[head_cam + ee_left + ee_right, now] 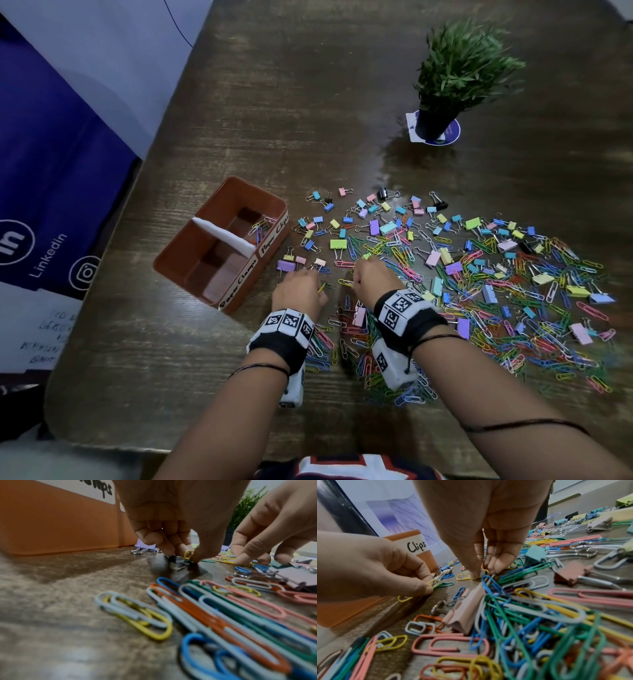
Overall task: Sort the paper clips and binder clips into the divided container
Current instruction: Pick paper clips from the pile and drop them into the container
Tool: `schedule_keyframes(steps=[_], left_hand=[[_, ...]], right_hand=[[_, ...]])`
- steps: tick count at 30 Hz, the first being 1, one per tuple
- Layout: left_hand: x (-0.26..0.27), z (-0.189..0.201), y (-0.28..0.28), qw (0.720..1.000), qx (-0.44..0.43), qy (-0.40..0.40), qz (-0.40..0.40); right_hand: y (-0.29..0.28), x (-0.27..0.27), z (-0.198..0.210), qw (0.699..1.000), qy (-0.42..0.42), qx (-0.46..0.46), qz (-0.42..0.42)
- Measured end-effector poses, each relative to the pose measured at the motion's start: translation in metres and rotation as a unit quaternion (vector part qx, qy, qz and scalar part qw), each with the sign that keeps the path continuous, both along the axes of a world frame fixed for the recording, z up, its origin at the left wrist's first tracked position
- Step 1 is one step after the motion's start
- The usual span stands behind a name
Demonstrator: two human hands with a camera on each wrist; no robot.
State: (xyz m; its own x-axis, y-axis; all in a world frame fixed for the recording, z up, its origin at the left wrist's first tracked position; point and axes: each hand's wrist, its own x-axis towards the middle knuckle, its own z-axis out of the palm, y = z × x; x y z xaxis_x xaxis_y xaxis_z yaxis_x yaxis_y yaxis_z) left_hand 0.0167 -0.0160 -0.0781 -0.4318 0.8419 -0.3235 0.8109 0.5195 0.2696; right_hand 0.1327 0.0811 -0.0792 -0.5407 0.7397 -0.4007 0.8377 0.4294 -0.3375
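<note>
hundreds of glossy wire paper clips (507, 329) and boxy pastel binder clips (376, 219) litter the grainy dark wood table (274, 102). left hand (298, 290) pinches a yellow clip (435, 583); right hand (375, 275) pinches another clip against the tabletop. just left stands the brown divided container (191, 263), with a blue banner (51, 171) behind it.
</note>
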Motion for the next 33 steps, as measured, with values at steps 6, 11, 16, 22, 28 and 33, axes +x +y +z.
schedule_keyframes(steps=[6,11,16,22,28,33], left_hand=[[0.001,0.005,-0.006,0.999,-0.024,0.014,-0.021],[-0.005,0.021,-0.010,0.999,0.036,-0.008,0.011],[-0.016,0.044,-0.011,0.994,0.102,-0.024,0.035],[-0.046,0.084,0.003,0.979,0.159,-0.003,0.129],[-0.079,0.100,0.023,0.978,0.085,0.098,0.165],[-0.098,0.100,0.027,0.980,0.049,0.084,0.172]], right_hand=[[-0.001,-0.002,0.002,1.000,-0.024,0.002,0.009],[-0.001,-0.003,0.004,0.999,-0.034,-0.005,0.012],[-0.002,-0.003,0.007,0.999,-0.040,-0.006,0.016],[0.000,-0.003,0.009,0.999,-0.047,-0.018,0.022],[0.000,-0.004,0.007,0.998,-0.042,-0.016,0.032],[0.000,-0.004,0.006,0.999,-0.040,-0.017,0.031]])
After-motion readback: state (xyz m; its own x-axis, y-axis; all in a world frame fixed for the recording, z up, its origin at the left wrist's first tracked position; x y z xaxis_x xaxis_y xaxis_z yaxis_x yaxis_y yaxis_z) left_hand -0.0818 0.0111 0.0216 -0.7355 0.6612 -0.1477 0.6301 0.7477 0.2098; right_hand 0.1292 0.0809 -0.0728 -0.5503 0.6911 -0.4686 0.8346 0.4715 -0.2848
